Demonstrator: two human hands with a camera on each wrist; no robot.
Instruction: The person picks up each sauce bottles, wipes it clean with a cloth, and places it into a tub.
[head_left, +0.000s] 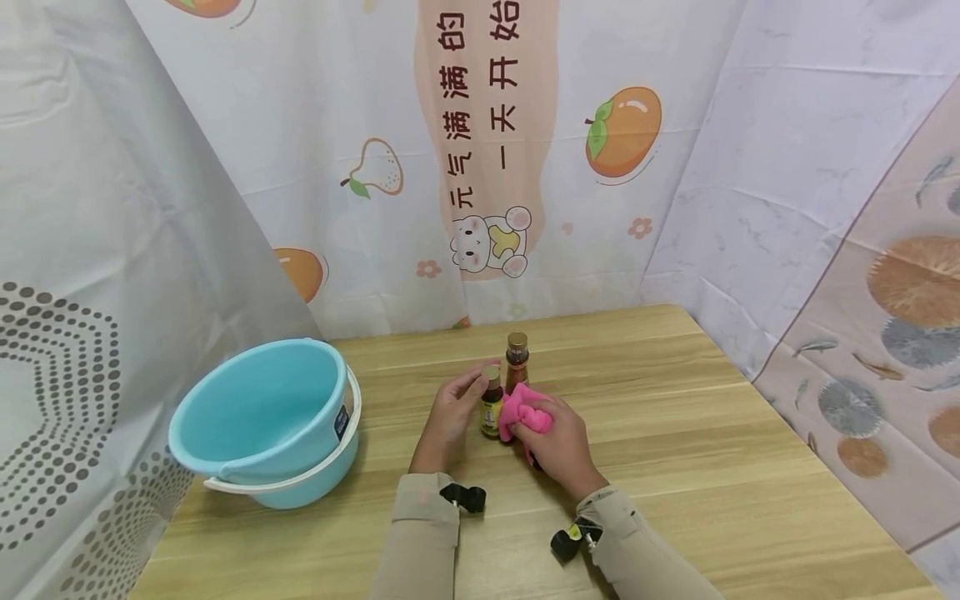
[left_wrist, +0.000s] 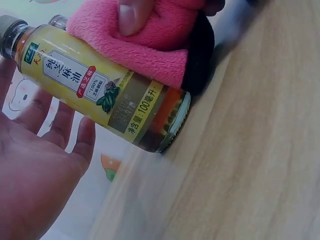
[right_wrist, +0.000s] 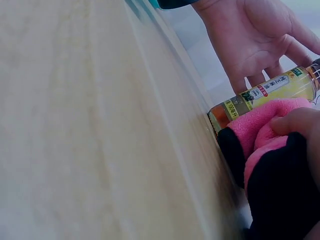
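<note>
A small sesame oil bottle (head_left: 491,412) with a yellow label stands upright on the wooden table. My left hand (head_left: 452,414) holds it by the cap and neck between thumb and index finger; the other fingers (left_wrist: 59,125) are spread behind the bottle, apart from its body. My right hand (head_left: 558,442) grips a bunched pink and black cloth (head_left: 525,408), whose pink side presses against the bottle's label (left_wrist: 82,75). Part of the bottle's side is hidden by the cloth. Just behind stands a second dark bottle (head_left: 517,358) with a gold cap, its lower part covered by the cloth.
A light blue bucket (head_left: 258,408) with a white handle stands at the table's left. Printed curtains (head_left: 360,233) hang behind the table (head_left: 697,450) and along both sides. Black wrist cameras (head_left: 471,498) sit on both sleeves.
</note>
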